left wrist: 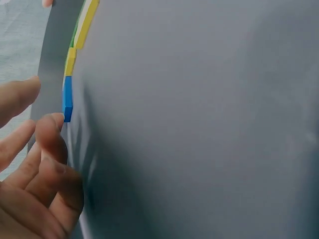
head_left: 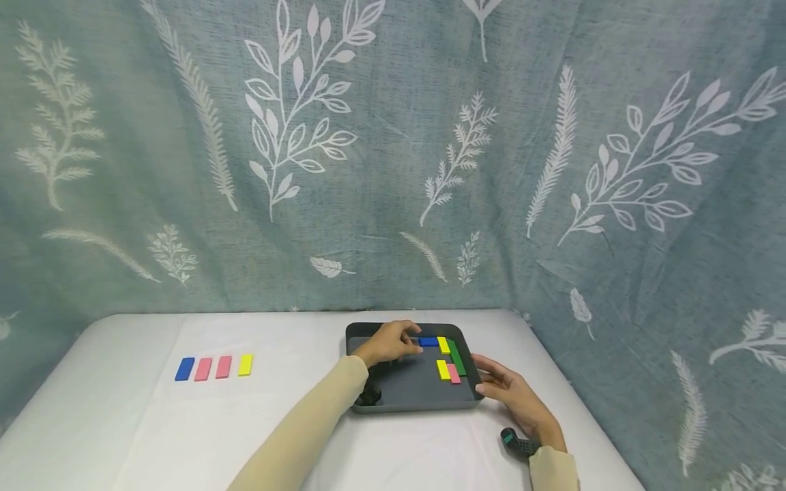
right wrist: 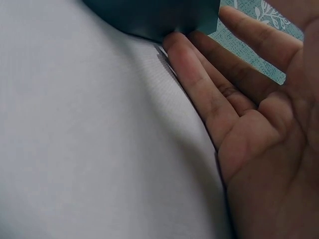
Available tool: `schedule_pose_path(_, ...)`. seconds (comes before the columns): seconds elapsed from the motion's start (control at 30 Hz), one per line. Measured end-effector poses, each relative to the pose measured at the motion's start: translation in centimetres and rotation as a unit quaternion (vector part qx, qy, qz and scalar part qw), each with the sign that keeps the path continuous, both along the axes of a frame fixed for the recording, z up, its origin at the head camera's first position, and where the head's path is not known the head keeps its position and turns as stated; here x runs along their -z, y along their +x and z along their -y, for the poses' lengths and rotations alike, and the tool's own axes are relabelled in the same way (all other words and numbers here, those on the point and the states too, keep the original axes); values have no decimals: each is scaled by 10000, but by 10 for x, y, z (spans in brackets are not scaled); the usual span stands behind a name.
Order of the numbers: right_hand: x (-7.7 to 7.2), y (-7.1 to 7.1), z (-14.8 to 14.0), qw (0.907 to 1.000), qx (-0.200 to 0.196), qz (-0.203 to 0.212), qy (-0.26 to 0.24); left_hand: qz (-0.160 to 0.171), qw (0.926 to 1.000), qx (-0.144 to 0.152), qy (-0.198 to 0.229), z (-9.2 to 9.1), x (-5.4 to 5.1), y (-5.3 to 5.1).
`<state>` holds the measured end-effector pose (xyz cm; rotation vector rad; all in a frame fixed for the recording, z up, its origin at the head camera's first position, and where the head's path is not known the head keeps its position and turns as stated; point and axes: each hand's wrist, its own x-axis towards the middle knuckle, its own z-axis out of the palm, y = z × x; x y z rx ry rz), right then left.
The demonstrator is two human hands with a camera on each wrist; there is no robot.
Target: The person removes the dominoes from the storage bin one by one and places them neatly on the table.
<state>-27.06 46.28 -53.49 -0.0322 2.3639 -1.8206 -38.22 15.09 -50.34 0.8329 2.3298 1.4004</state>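
Left hand (head_left: 389,343) at blue block (head_left: 428,341), right hand (head_left: 516,395) on tray (head_left: 405,385)

Left hand inside tray: fingers loosely bent, thumb spread from them; one fingertip by blue block's end, contact unclear. Right hand: fingers mostly straight, touching tray's outer wall. Between hands, in tray: two yellow blocks (head_left: 443,370), green block (head_left: 457,358), pink block (head_left: 454,374). Well left of left hand, on counter (head_left: 295,354): row of four blocks (head_left: 203,369), blue, two pink, yellow.

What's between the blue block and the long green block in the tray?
One yellow block, seen in the head view, lies between the blue block and the long green block in the tray.
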Motion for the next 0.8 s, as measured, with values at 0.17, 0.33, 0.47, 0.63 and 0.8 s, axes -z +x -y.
schedule_pose_path(0.17, 1, 1, 1, 10000, 30, 7, 5, 113, 9998, -130, -49, -5, 7, -1)
schedule_pose_path(0.33, 2, 2, 1, 10000, 18, -20, -14, -46, 9996, -231, -153, -10, 10, -2)
schedule_pose_path(0.47, 2, 2, 3, 10000, 40, -20, -40, -310, 9977, -302, -529, -12, 10, 0)
schedule_pose_path(0.63, 2, 2, 3, 10000, 45, 16, -87, -535, 9936, -316, -938, -14, 5, 4)
schedule_pose_path(0.8, 2, 2, 1, 9999, 14, 33, -149, -590, 9933, -229, -968, -16, 3, 5)
